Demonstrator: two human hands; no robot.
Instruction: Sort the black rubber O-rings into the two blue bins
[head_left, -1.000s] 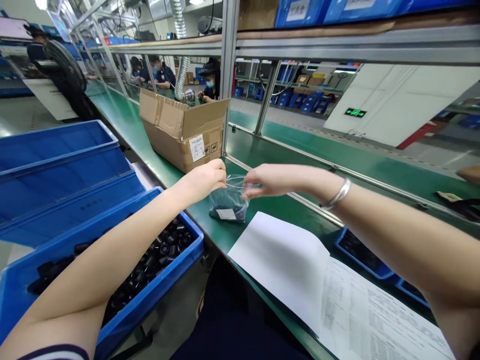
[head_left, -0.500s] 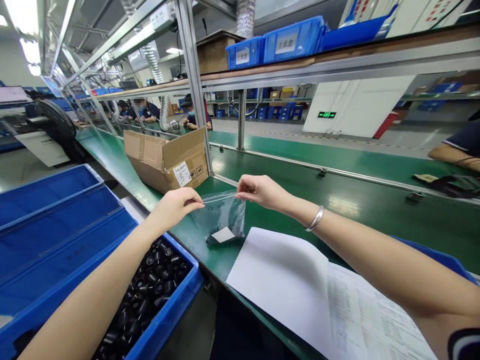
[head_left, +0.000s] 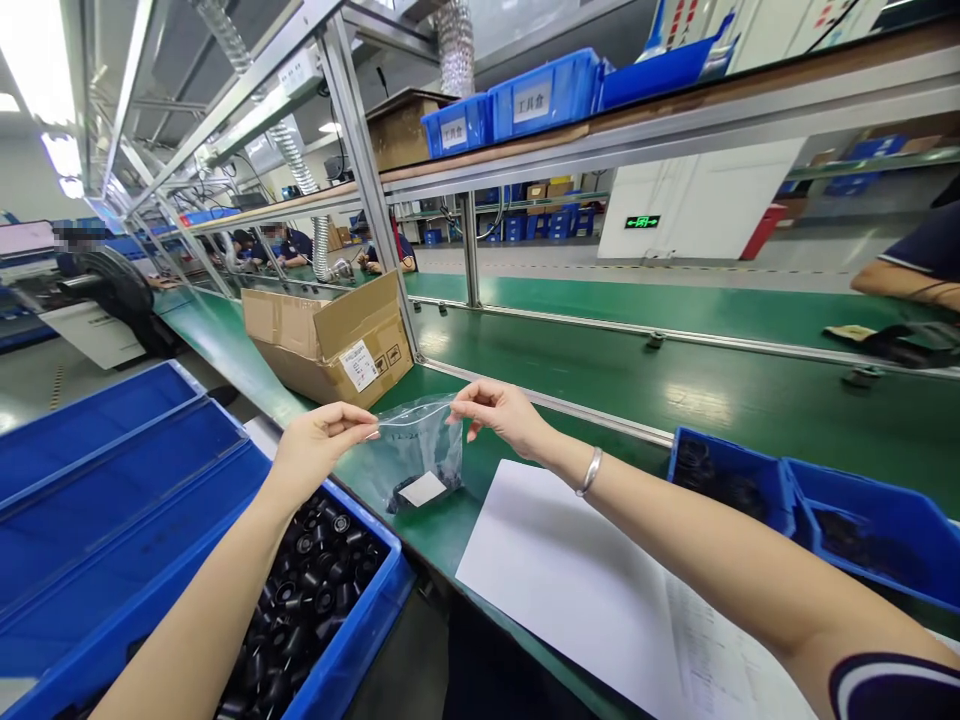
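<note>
A clear zip bag [head_left: 424,445] hangs between my two hands, with small dark pieces and a white label at its bottom. My left hand [head_left: 319,440] pinches the bag's upper left corner. At the upper right corner, my right hand [head_left: 499,412] grips the top edge between thumb and fingers. The bag's mouth looks slightly parted. Below my left forearm, a blue crate [head_left: 386,575] holds several black cylindrical parts [head_left: 322,590]. White papers [head_left: 555,560] lie on the green bench [head_left: 480,480], beneath my right forearm.
An open cardboard box [head_left: 322,350] stands behind the bag, beside a metal post [head_left: 367,170]. Blue bins [head_left: 731,485] with dark pieces sit at the right. Labelled blue bins [head_left: 544,95] rest on the overhead shelf. A person's arm [head_left: 907,275] is across the bench; other people sit farther back.
The bag and both hands are lower and further left in the view. The bag's top has spread apart somewhat. More of the blue bins at the right now shows.
</note>
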